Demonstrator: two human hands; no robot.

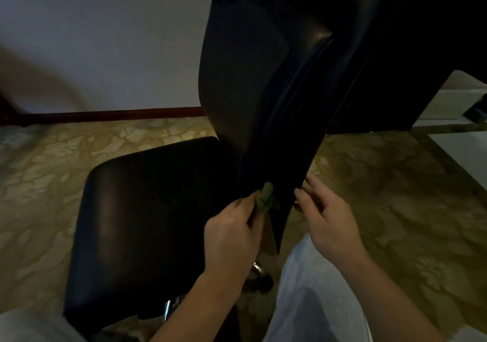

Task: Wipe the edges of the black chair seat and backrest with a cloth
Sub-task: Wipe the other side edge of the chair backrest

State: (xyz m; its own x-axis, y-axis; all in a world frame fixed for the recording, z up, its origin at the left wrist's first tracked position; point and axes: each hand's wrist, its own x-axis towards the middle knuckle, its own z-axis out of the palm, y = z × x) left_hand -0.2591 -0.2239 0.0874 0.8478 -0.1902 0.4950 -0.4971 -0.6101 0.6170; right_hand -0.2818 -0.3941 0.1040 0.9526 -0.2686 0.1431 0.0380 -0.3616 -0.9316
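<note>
The left hand [232, 233] pinches a bunched green cloth [266, 198] in curled fingers and presses it against the lower edge of the black backrest [250, 78], just above the rear of the seat [142, 210]. The right hand [329, 220] grips the same edge just beside the cloth, thumb in front and fingers behind. The chair stands on a patterned floor [395, 183].
</note>
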